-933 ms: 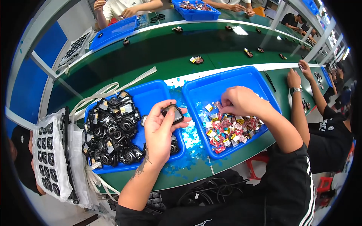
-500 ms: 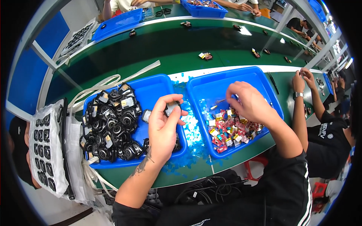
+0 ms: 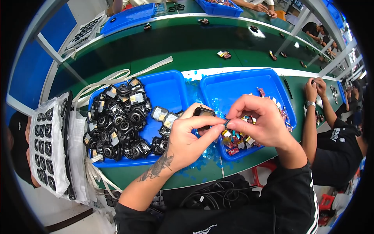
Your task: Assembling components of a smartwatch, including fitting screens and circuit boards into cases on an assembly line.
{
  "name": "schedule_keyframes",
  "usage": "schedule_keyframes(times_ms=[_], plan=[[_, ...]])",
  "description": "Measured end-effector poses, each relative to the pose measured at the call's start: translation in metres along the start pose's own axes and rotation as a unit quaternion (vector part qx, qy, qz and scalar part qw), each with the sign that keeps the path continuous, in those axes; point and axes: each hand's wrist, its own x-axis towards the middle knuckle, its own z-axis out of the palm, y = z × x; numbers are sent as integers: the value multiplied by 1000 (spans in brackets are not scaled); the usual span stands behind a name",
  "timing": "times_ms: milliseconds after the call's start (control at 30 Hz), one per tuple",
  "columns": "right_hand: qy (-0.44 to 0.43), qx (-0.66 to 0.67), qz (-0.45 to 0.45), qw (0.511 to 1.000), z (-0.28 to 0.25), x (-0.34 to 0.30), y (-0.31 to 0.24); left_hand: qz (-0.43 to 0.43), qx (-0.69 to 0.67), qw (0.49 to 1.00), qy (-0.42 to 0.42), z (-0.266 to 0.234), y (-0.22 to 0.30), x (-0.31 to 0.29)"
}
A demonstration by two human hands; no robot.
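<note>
My left hand holds a black watch case in its curled fingers. Its thumb and index finger reach right, to the fingertips of my right hand. Between the two hands' tips is a small bluish piece, mostly covered, pinched by my right thumb and index finger. Below my left hand, the left blue tray holds a heap of black watch cases, some with pale grey panels. Small red, yellow and white electronic parts lie in the right blue tray under my right hand.
Blue film scraps litter the green table between the trays. White straps lie behind the left tray, and a stack of lined trays stands at far left. Black tweezers rest beside the right tray. A co-worker's hands are at right.
My right hand has come left from over the small parts to meet my left hand, which moved right with the watch case. The view has shifted slightly.
</note>
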Motion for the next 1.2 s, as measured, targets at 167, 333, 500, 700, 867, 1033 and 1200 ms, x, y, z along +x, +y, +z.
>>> schedule_keyframes(times_ms=[167,333,500,700,867,1033,1200], plan=[[53,80,34,995,14,-2,8,-17,7,999,50,3,3,-1],[76,49,65,994,19,1,11,-24,21,996,86,7,-4,-3],[134,-101,-65,984,30,7,17,-36,12,991,132,13,-7,-6],[138,-240,-201,940,48,5,19,-97,-106,975,167,10,-20,-5],[134,-89,-42,986,34,1,23,-132,-126,970,162,4,-18,-1],[153,-19,-40,987,30,11,20,-106,-95,981,131,7,-16,-5],[78,-61,-45,994,27,13,19,-94,-98,983,126,10,-16,-4]])
